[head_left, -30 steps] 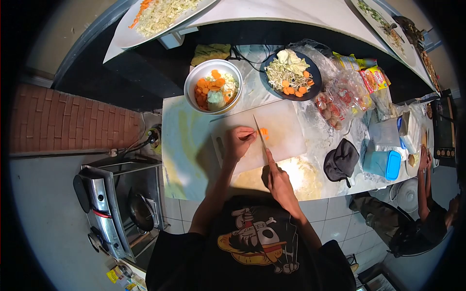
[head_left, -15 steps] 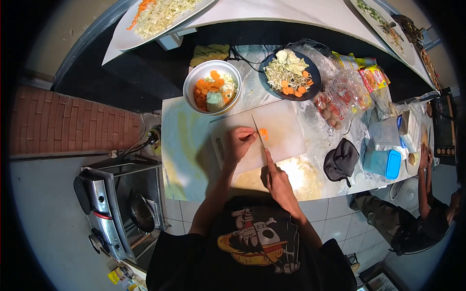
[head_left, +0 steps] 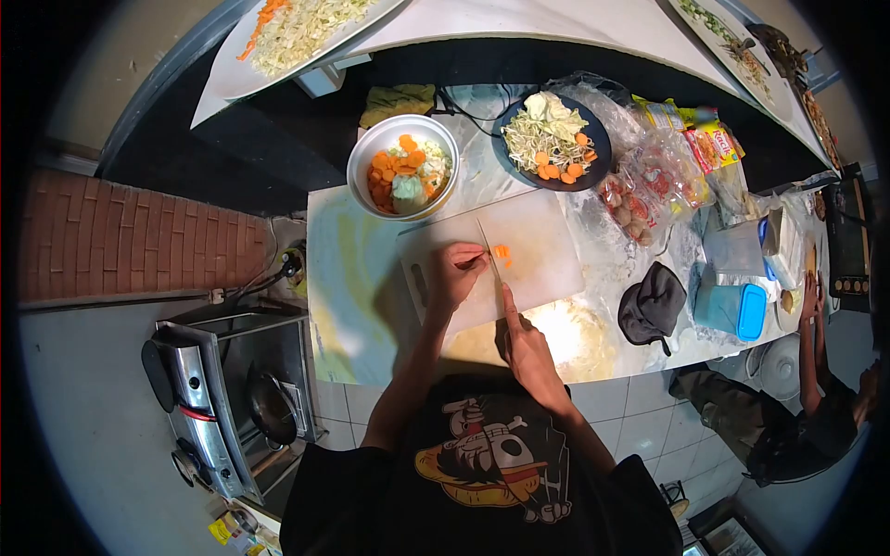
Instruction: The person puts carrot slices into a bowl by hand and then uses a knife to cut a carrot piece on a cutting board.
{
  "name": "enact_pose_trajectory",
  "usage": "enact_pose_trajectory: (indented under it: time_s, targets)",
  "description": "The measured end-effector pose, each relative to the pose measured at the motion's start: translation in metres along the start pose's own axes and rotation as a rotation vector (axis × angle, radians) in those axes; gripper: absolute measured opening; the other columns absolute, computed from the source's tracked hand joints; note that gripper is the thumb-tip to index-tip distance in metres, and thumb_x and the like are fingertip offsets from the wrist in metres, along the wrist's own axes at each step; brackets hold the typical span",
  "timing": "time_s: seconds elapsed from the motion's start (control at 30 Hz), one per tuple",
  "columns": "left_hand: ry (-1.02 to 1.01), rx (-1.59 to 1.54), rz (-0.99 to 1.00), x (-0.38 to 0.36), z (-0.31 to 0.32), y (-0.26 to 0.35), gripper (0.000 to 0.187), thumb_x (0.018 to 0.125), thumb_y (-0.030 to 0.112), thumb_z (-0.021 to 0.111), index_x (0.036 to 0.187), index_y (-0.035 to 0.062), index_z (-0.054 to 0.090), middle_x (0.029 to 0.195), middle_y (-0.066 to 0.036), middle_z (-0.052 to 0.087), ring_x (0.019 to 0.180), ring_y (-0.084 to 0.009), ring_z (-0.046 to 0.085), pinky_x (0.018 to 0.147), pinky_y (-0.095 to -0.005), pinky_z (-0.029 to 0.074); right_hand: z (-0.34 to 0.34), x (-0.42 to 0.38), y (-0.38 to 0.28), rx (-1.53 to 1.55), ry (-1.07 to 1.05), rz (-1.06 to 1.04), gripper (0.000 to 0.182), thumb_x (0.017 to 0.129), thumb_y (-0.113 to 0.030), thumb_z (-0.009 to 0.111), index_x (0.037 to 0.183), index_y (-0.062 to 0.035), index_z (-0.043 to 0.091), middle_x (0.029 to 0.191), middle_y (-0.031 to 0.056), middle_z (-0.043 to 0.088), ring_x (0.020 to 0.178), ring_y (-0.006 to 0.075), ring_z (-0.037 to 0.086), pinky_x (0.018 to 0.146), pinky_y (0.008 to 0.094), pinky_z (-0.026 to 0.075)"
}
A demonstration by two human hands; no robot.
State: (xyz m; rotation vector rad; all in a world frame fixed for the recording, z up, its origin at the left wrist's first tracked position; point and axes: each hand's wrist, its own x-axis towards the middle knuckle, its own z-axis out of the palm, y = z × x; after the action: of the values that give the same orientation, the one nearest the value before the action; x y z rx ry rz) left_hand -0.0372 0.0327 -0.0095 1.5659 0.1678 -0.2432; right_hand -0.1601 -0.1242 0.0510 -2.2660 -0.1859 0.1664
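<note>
On the white cutting board [head_left: 547, 243], my left hand [head_left: 461, 271] has its fingers pressed together beside the blade, around a carrot piece that is mostly hidden. A knife [head_left: 489, 248] is gripped in my right hand [head_left: 527, 345], the index finger stretched along its back and the blade pointing away from me. Small cut carrot pieces [head_left: 502, 251] lie just right of the blade. Behind the board stand a white bowl [head_left: 356, 167] of carrot slices and chopped vegetables and a dark plate [head_left: 601, 157] with sprouts, cabbage and carrot slices.
To the right lie bagged food [head_left: 640, 195], a dark cloth cap [head_left: 653, 306] and a blue-lidded container [head_left: 732, 310]. Another person [head_left: 797, 422] works at the far right. A stove [head_left: 199, 417] stands at the left, and platters of food rest on the raised shelf.
The knife and my right hand have shifted slightly left, closer to my left fingers. My left hand has hardly moved.
</note>
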Motion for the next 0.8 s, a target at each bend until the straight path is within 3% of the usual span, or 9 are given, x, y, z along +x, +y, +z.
enact_pose_trajectory:
  time_s: [0.27,0.33,0.53,0.8]
  targets:
    - [0.009,0.024,0.018,-0.001,0.001,0.001,0.021,0.084,-0.002,0.073,0.102,-0.0072,0.066,0.093,-0.015,0.073,0.085,-0.0166,0.071,0.081,-0.0277,0.058,-0.006,0.001,-0.005,0.030,-0.030,0.060,0.085,0.083,0.009,0.049,0.159,-0.0054,0.013,0.072,0.0219,0.056,0.059,0.0346,0.053,0.061,0.0437,0.046]
    - [0.005,0.021,-0.012,-0.002,0.002,0.005,0.021,0.084,-0.002,0.072,0.103,-0.0073,0.066,0.093,-0.015,0.073,0.086,-0.0168,0.072,0.081,-0.0276,0.058,-0.009,0.001,-0.007,0.068,-0.044,0.115,0.081,0.086,0.006,0.052,0.157,-0.0062,0.015,0.086,0.0292,0.062,0.074,0.0432,0.062,0.067,0.0489,0.050]
    - [-0.013,0.021,0.020,0.000,0.001,0.002,0.021,0.084,-0.001,0.072,0.104,-0.0066,0.067,0.094,-0.015,0.074,0.087,-0.0162,0.072,0.079,-0.0273,0.058,-0.019,0.002,-0.012,0.109,-0.052,0.112,0.080,0.087,0.006,0.051,0.158,-0.0060,0.015,0.083,0.0259,0.061,0.071,0.0419,0.061,0.066,0.0477,0.048]
    - [0.028,0.130,0.113,0.000,0.009,0.012,0.019,0.086,0.003,0.073,0.102,-0.0051,0.068,0.095,-0.014,0.074,0.087,-0.0174,0.072,0.081,-0.0286,0.058,-0.016,0.003,-0.009,0.116,-0.065,0.151,0.080,0.087,0.006,0.050,0.158,-0.0075,0.015,0.084,0.0283,0.060,0.071,0.0443,0.061,0.066,0.0496,0.048]
